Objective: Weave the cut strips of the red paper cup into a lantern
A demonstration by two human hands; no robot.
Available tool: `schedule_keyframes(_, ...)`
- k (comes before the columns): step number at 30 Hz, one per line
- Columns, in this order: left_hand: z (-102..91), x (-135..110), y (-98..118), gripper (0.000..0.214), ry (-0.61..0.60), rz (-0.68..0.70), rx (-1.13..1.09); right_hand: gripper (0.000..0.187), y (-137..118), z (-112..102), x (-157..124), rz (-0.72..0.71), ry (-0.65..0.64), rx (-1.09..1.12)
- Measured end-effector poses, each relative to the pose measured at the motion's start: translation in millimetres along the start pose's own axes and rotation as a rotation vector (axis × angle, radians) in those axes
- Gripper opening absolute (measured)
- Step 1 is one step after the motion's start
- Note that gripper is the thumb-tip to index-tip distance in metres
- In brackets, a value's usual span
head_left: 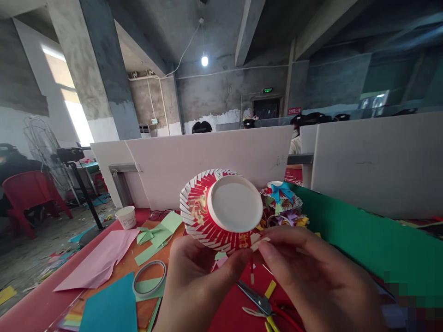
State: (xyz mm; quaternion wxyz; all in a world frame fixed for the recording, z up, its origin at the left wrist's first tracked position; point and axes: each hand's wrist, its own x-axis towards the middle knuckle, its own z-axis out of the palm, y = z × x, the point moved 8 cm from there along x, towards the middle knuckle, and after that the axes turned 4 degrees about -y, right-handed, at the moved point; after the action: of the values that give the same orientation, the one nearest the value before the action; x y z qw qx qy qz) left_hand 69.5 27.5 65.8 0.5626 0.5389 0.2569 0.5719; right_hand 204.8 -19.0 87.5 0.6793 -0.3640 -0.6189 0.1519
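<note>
A red-and-white paper cup (237, 205), cut into strips that spread out around its round white base, is held up over the table. The strips end in a folded, overlapping white rim. My left hand (199, 283) grips the cup's lower edge, its thumb in front and the other fingers partly hidden behind. With thumb and forefinger, my right hand (308, 272) pinches a strip at the lower right of the rim. Below the hands lie scissors (259, 297) with red and yellow handles, partly covered by my right hand.
Left on the table are a white paper cup (126, 217), pink paper (104, 253), green paper (162, 233), blue paper (110, 304) and a tape roll (149, 279). Behind stands a cut-cup piece with a blue bow (281, 191). White boards (207, 157) wall off the far side.
</note>
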Motion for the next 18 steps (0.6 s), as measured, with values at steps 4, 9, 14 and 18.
schedule_keyframes(4,0.4,0,-1,0.007,-0.010,-0.020,-0.039,0.017,1,0,0,0.010,-0.026,0.009)
schedule_keyframes(9,3.4,1,-3,0.008,-0.073,-0.029,-0.058,0.015,0,-4,-2,-0.056,-0.012,-0.106)
schedule_keyframes(14,-2.4,0,-2,0.006,-0.060,-0.021,0.033,0.013,1,-11,-3,-0.030,0.064,-0.169)
schedule_keyframes(18,-2.9,0,5,0.017,-0.079,0.033,0.129,0.014,1,-11,-2,-0.005,0.056,-0.166)
